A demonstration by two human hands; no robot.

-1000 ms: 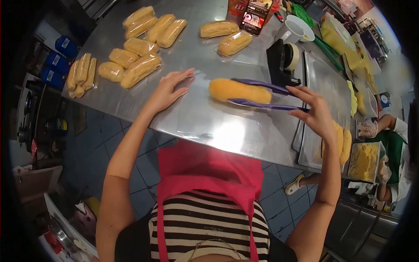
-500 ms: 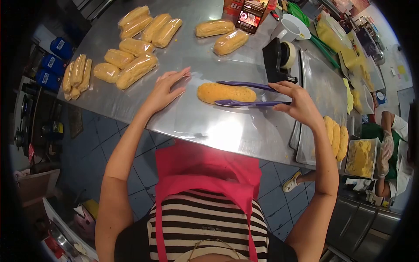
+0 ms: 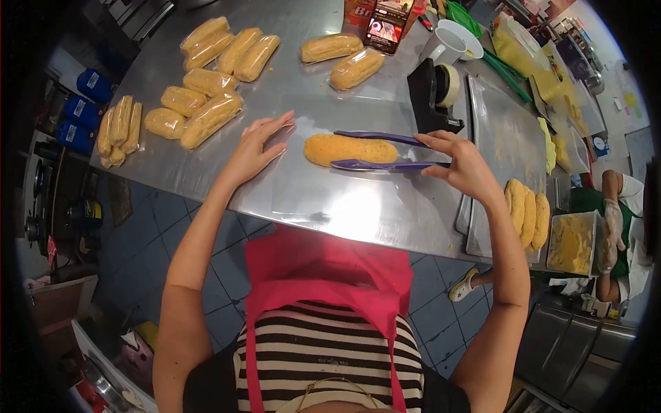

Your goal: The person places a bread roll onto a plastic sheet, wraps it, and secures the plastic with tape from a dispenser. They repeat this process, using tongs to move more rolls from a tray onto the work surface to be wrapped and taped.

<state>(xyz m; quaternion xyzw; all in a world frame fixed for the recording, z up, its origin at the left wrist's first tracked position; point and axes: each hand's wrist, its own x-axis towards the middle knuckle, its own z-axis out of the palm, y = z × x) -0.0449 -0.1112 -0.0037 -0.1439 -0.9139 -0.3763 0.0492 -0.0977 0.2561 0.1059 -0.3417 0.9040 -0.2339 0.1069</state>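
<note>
On a sheet of clear plastic film (image 3: pixel 289 189) lies an unwrapped bread roll (image 3: pixel 320 149), on the metal table. My right hand (image 3: pixel 458 160) is closed on the purple tongs (image 3: pixel 406 165), whose two arms lie along the upper and lower sides of the roll. To the left of the roll, my left hand (image 3: pixel 260 148) is at the film's left edge, fingers apart, thumb and fingertips pointing right. Whether it pinches the film is hard to see. Several wrapped rolls (image 3: pixel 212 120) lie at the upper left, and two more (image 3: pixel 357 69) behind the unwrapped one.
A black tape dispenser (image 3: pixel 434 93) stands beyond my right hand, near a white mug (image 3: pixel 443 43) and a phone (image 3: pixel 385 26). On the right are a metal tray (image 3: pixel 506 124) with unwrapped rolls (image 3: pixel 529 215) and a tub of yellow filling (image 3: pixel 573 241). A co-worker's gloved hand (image 3: pixel 611 234) is beside it.
The view has shifted slightly, so the table's contents appear a little to the left. Both hands, the tongs and the roll keep nearly the same arrangement.
</note>
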